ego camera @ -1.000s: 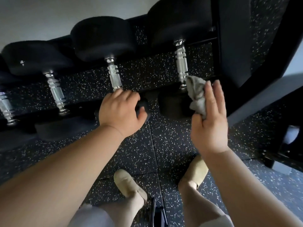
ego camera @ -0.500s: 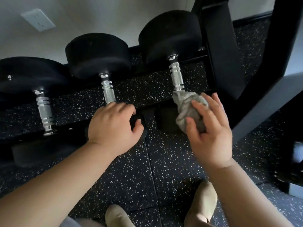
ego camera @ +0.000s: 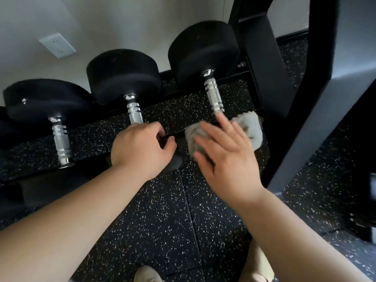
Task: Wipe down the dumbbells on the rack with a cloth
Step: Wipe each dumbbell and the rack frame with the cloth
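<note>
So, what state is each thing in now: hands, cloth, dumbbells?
left hand: fingers curled over the near head of the middle dumbbell.
right hand: fingers straight, pressing the cloth.
cloth: crumpled, on the near end of the right dumbbell.
middle dumbbell: on the rack, held.
right dumbbell: on the rack, near end covered.
left dumbbell: on the rack, untouched.

Nothing readable here tbh. The closest thing is a tiny pale speck on one black dumbbell head, way too small and blurry to tell if it's a number or a logo. No legible writing on the wall outlet or the rack either.
</note>
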`<state>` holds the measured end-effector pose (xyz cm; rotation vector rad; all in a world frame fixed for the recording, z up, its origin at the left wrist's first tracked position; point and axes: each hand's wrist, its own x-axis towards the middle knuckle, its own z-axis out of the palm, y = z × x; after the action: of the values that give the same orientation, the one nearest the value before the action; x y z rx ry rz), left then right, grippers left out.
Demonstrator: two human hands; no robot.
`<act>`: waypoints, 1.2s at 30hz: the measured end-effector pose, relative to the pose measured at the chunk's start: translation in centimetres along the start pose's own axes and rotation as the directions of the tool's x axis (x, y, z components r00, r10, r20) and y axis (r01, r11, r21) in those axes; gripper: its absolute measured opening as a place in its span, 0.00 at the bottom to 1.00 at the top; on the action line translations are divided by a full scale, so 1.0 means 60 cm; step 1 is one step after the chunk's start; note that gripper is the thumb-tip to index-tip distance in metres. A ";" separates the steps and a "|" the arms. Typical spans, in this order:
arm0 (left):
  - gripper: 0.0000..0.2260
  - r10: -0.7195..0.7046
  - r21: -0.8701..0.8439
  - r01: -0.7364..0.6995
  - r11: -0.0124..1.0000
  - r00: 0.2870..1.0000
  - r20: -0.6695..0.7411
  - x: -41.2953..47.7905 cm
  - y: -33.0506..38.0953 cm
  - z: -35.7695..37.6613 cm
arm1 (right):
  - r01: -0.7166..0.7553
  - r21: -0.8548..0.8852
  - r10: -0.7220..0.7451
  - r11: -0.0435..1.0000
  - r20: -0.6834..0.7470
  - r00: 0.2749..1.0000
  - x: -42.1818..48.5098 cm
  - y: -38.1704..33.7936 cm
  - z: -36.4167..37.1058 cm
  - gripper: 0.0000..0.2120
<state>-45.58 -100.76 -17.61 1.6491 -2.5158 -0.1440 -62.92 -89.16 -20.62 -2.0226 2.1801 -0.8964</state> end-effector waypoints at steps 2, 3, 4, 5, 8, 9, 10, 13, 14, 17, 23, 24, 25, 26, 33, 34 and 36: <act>0.12 -0.011 0.021 0.011 1.000 1.000 0.006 0.000 0.002 -0.001 | 0.094 -0.137 -0.078 0.986 0.116 0.990 0.002 -0.010 0.006 0.22; 0.12 -0.021 0.027 0.021 0.999 1.000 0.013 0.000 0.003 -0.001 | 0.095 -0.181 -0.069 0.979 0.141 0.988 0.003 -0.008 0.006 0.24; 0.11 -0.030 0.029 0.030 0.999 0.999 0.018 0.000 0.004 -0.001 | 0.075 -0.203 -0.049 0.976 0.131 0.990 0.005 -0.003 0.004 0.26; 0.11 -0.036 0.026 0.036 0.999 0.999 0.021 0.000 0.004 -0.001 | 0.045 -0.195 -0.028 0.980 0.089 0.996 0.006 0.005 0.001 0.25; 0.09 -0.053 0.034 0.052 0.998 0.998 0.026 0.000 0.005 0.000 | -0.100 -0.001 0.099 0.995 -0.101 0.990 0.010 0.032 -0.008 0.18; 0.09 -0.051 0.041 0.050 0.998 0.998 0.025 0.000 0.004 0.001 | -0.181 0.076 0.190 0.980 -0.137 0.972 0.011 0.043 -0.015 0.16; 0.10 -0.046 0.048 0.045 0.998 0.999 0.022 0.000 0.003 0.002 | -0.285 0.140 0.305 0.948 -0.152 0.940 0.013 0.056 -0.027 0.17; 0.10 -0.042 0.049 0.042 0.998 0.999 0.016 0.000 0.001 0.007 | -0.545 0.264 0.589 0.796 -0.126 0.798 0.016 0.105 -0.070 0.19; 0.10 -0.045 0.050 0.044 0.998 0.999 0.021 0.000 0.000 0.008 | -0.572 0.316 0.622 0.757 -0.077 0.780 0.016 0.113 -0.077 0.20; 0.11 -0.055 0.066 0.052 0.996 0.998 0.042 0.002 0.000 0.008 | -0.534 0.430 0.557 0.728 0.083 0.826 0.010 0.082 -0.057 0.22; 0.10 -0.063 0.074 0.059 0.996 0.997 0.055 0.000 0.005 0.002 | -0.210 0.258 0.229 0.943 -0.045 0.972 0.004 0.071 -0.022 0.23; 0.10 -0.066 0.075 0.061 0.995 0.996 0.060 0.000 0.006 0.002 | -0.225 0.262 0.244 0.938 -0.042 0.969 0.010 0.079 -0.023 0.22; 0.10 -0.070 0.074 0.065 0.995 0.995 0.066 0.000 0.006 0.002 | -0.261 0.273 0.282 0.926 -0.041 0.958 0.015 0.087 -0.022 0.21; 0.10 -0.075 0.070 0.070 0.995 0.995 0.070 0.000 0.006 0.002 | -0.296 0.294 0.324 0.909 -0.051 0.945 0.019 0.090 -0.021 0.20; 0.09 -0.086 0.068 0.080 0.994 0.993 0.079 0.000 0.007 0.003 | -0.643 0.606 0.774 0.469 0.069 0.629 0.037 0.107 -0.023 0.17; 0.09 -0.085 0.070 0.080 0.994 0.993 0.079 0.000 0.007 0.003 | -0.688 0.653 0.829 0.318 0.161 0.536 0.039 0.111 -0.027 0.17; 0.09 -0.087 0.061 0.082 0.995 0.993 0.077 0.000 0.007 0.003 | -0.676 0.735 0.881 0.060 0.280 0.382 0.042 0.117 -0.028 0.16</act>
<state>-45.97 -100.60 -17.70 1.8079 -2.5302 -0.1495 -70.32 -90.93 -21.39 -0.1130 1.9050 -1.4753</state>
